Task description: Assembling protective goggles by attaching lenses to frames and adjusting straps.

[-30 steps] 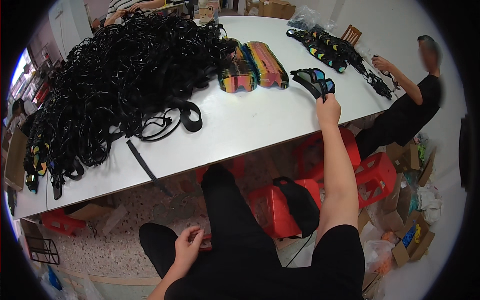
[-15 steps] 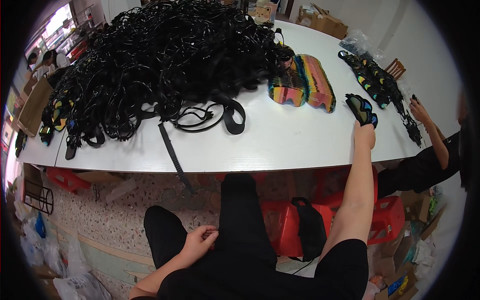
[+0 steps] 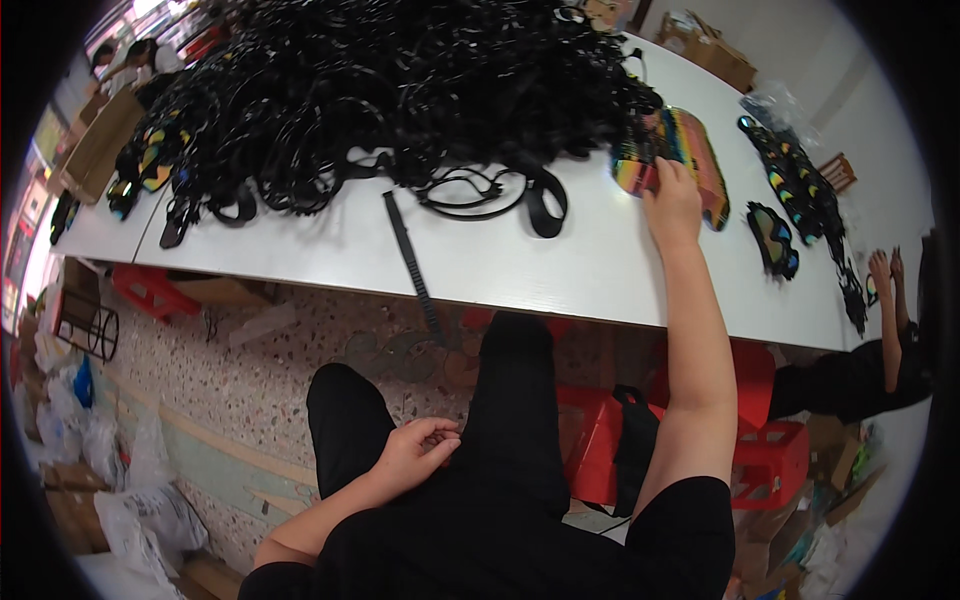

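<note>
My right hand point(image 3: 674, 205) reaches over the table to the near end of two rows of stacked, mirror-coloured goggle lenses point(image 3: 708, 180). Its fingers are pinched on a lens at the front of the left row, partly hidden by the hand. To the right, a pair of black goggles point(image 3: 772, 242) with a shiny lens lies on the white table point(image 3: 590, 270), apart from the hand. My left hand point(image 3: 418, 455) rests on my lap, loosely curled with thumb and fingers apart, and nothing shows in it.
A big heap of black goggle frames and straps point(image 3: 400, 90) covers the table's left and middle. One strap point(image 3: 408, 250) hangs over the near edge. More goggles point(image 3: 800, 190) lie at the right, near another person's hands point(image 3: 884, 275). Red stools point(image 3: 590, 440) stand below.
My right hand has let go of the black goggles, leaving them on the table, and moved left to the lens stack. The whole view has shifted. My left hand stays on my lap.
</note>
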`<state>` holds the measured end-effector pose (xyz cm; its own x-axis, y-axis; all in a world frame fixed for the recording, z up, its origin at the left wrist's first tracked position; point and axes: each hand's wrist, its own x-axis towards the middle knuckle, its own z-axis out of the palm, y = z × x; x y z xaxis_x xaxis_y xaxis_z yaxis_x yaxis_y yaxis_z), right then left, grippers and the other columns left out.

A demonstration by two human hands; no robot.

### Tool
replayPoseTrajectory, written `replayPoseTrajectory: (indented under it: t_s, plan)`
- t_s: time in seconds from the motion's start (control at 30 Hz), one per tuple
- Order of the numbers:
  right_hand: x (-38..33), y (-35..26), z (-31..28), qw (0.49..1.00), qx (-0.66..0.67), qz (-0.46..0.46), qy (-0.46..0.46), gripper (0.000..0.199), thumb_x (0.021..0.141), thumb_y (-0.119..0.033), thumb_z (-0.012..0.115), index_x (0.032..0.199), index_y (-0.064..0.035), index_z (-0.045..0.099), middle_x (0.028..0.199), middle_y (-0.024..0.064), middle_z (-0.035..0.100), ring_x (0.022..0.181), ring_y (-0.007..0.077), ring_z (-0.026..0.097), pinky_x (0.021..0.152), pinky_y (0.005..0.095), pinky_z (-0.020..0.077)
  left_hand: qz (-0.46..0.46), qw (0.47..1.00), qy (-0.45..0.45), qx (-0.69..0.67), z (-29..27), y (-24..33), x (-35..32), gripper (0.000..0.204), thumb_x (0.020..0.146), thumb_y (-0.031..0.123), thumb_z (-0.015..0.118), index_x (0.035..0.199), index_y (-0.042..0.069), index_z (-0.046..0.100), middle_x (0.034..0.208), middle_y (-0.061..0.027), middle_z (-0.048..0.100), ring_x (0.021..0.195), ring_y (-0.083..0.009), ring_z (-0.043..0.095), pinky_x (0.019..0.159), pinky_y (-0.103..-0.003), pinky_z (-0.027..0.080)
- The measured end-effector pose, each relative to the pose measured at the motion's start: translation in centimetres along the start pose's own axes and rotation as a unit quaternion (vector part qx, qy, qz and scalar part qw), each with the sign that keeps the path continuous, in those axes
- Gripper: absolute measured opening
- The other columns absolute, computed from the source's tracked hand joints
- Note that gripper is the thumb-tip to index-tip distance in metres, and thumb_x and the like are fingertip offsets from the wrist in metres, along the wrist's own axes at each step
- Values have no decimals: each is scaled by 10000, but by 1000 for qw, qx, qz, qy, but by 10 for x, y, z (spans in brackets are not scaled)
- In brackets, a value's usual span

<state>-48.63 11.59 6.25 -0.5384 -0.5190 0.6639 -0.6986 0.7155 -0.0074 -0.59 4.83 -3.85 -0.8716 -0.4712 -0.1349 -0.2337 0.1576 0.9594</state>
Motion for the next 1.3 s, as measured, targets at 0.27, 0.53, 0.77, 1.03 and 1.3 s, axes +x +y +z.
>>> replayPoseTrajectory:
  t_s: [0.27,0.53,0.77,1.03,1.3]
  plan:
    - [1,4,7,997,52,-13,47,417,768,-118,769,1176,-99,683,1169,90,667,1064,277,635,916,374,526,392,909,-47,132,-42,102,63,146,820,100,753,954,64,707,828,-82,679,739,-243,661,653,-343,522]
    - [-13,8,-13,987,91,-8,131,375,763,-136,792,1122,-81,700,1110,90,684,1010,266,655,881,358,530,367,778,206,467,14,152,236,84,802,119,668,840,50,640,857,-92,582,799,-268,609,652,-379,499]
    - [-76,-35,-85,786,572,226,55,360,830,-86,751,1157,28,654,1125,93,675,1012,177,640,899,329,500,480,759,242,367,23,167,226,57,722,119,592,692,78,566,784,-94,542,767,-275,580,632,-399,464]
    - [-190,-91,-108,316,899,235,-191,525,834,-240,777,1227,42,571,1133,142,660,1137,275,613,999,391,479,442,844,117,280,45,121,133,96,759,94,684,806,64,606,806,-86,529,781,-283,568,676,-414,450]
    - [-173,-92,-96,328,914,234,-53,450,910,-240,695,1262,5,562,1177,147,654,1155,268,590,1095,421,411,392,881,96,245,7,117,135,318,823,199,700,1076,26,614,928,-140,620,888,-351,604,793,-433,480]
